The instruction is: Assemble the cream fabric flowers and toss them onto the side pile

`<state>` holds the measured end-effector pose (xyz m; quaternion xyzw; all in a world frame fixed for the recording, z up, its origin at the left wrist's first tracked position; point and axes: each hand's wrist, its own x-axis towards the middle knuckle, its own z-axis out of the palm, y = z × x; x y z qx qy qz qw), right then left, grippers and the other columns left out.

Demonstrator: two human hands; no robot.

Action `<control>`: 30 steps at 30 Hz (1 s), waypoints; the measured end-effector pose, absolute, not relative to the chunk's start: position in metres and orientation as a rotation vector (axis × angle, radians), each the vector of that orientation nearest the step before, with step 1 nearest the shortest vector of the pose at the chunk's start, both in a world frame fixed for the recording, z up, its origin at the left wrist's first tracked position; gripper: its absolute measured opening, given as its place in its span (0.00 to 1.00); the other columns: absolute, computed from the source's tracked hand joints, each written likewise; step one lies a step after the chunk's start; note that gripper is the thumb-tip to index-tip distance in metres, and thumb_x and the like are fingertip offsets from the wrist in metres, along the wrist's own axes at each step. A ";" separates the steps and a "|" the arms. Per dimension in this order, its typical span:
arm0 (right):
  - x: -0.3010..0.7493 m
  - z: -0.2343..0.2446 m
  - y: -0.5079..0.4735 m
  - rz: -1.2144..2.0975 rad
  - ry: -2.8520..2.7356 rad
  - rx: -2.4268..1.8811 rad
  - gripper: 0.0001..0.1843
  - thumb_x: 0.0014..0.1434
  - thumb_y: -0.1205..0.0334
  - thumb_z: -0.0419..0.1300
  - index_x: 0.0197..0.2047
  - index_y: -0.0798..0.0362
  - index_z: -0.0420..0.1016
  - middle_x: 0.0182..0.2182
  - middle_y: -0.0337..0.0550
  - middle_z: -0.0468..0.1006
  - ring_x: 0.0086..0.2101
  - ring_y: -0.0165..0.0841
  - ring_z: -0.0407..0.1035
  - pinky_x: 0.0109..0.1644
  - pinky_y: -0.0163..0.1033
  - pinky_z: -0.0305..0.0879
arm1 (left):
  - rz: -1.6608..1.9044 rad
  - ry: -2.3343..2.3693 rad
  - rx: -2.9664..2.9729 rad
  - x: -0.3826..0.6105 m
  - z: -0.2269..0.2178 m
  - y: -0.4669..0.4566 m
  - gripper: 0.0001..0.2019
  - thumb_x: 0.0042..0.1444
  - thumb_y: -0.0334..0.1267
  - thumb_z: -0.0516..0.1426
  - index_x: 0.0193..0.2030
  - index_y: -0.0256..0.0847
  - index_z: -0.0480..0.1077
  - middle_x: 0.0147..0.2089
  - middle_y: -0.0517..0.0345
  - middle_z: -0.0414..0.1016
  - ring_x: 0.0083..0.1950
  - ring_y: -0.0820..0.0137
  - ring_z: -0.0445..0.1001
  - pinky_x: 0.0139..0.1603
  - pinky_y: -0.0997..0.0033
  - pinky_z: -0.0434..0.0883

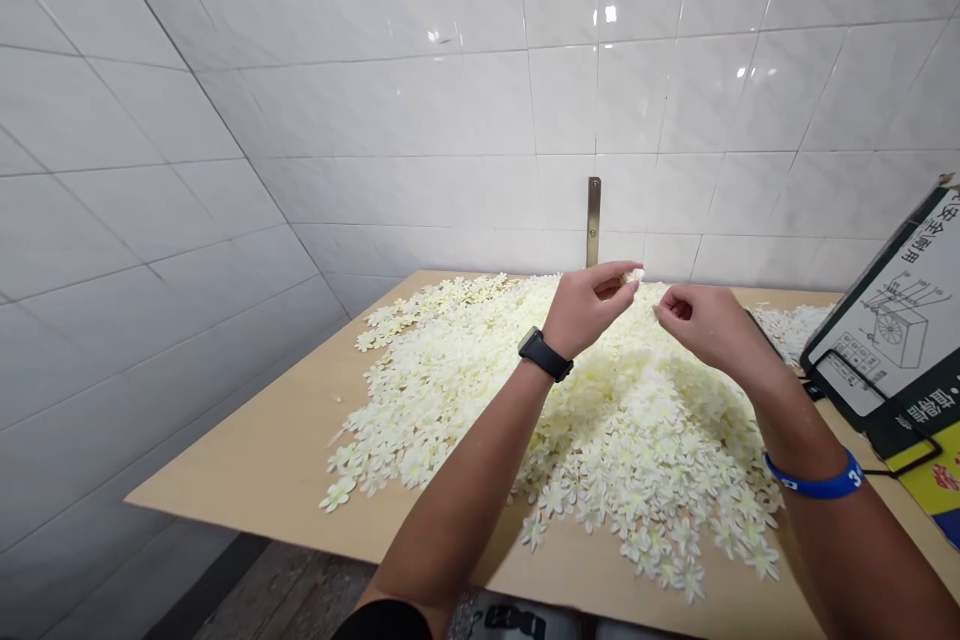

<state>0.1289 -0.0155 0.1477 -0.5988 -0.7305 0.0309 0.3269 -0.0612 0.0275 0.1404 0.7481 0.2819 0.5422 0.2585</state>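
A large heap of small cream-white fabric flowers (600,400) covers most of a light wooden table (270,460). Both my hands are raised above the heap. My left hand (589,305), with a black watch on the wrist, pinches one white flower (636,275) between thumb and fingertips. My right hand (701,320), with a blue wristband on the forearm, is closed in a pinch just right of it; what its fingers hold is too small to make out. The two hands are a few centimetres apart.
White tiled walls close in on the left and behind. A metal bracket (593,220) is fixed to the back wall. A black-and-white printed board (892,330) leans at the right edge, with a yellow package (941,480) below it. The table's front edge is near my body.
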 end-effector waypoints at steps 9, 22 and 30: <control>0.142 0.057 -0.014 -0.066 -2.091 -1.509 0.14 0.69 0.62 0.49 0.33 0.51 0.69 0.31 0.48 0.78 0.32 0.40 0.71 0.36 0.43 0.59 | 1.332 0.881 1.894 -0.057 0.030 0.023 0.16 0.62 0.44 0.61 0.52 0.39 0.81 0.49 0.51 0.85 0.45 0.67 0.85 0.54 0.64 0.83; 0.126 0.033 -0.039 0.302 -1.673 -0.920 0.03 0.63 0.64 0.66 0.36 0.49 0.81 0.34 0.42 0.84 0.36 0.35 0.78 0.39 0.40 0.74 | 1.307 0.620 1.749 -0.054 0.014 -0.007 0.19 0.58 0.47 0.67 0.53 0.41 0.81 0.53 0.51 0.84 0.46 0.67 0.84 0.51 0.68 0.82; 0.127 0.031 -0.039 0.332 -1.661 -0.937 0.06 0.63 0.66 0.64 0.34 0.50 0.80 0.31 0.40 0.81 0.32 0.33 0.74 0.37 0.40 0.70 | 1.303 0.578 1.689 -0.053 0.014 -0.007 0.16 0.58 0.43 0.68 0.52 0.44 0.81 0.53 0.54 0.84 0.48 0.69 0.84 0.52 0.69 0.81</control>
